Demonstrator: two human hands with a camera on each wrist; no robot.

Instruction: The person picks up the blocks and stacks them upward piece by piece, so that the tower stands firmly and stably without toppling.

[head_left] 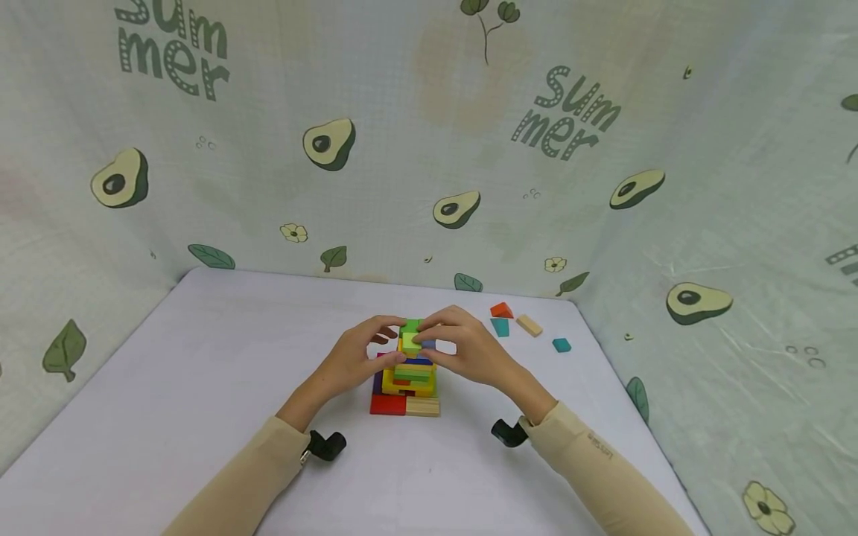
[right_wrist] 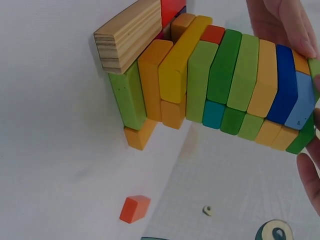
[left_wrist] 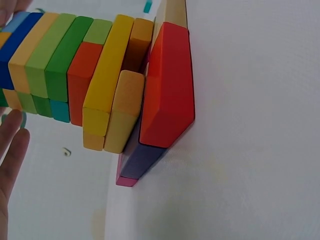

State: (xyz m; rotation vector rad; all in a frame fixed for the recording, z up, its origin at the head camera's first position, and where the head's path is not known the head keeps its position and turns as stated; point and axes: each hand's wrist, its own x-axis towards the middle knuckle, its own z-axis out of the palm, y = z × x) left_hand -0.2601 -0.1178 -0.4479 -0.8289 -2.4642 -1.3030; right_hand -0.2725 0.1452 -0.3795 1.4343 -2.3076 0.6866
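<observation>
A tower of stacked wooden blocks (head_left: 412,377) in many colours stands on the table, on a wider base with a red block (head_left: 387,405) and a natural-wood block (head_left: 422,406). Both hands are at its top. My left hand (head_left: 354,356) is at the upper left side, thumb and fingers spread about the top layers; its fingers look fairly straight in the left wrist view. From the right, my right hand (head_left: 469,346) pinches a light green block (head_left: 411,343) at the top. Its fingertips are partly hidden. A blue block (right_wrist: 282,85) lies just below the top.
Behind the tower to the right lie loose blocks: an orange-red one (head_left: 501,310), a teal one (head_left: 500,327), a natural-wood one (head_left: 529,325) and another teal one (head_left: 561,345). A printed cloth (head_left: 402,238) hangs behind the white table (head_left: 234,357).
</observation>
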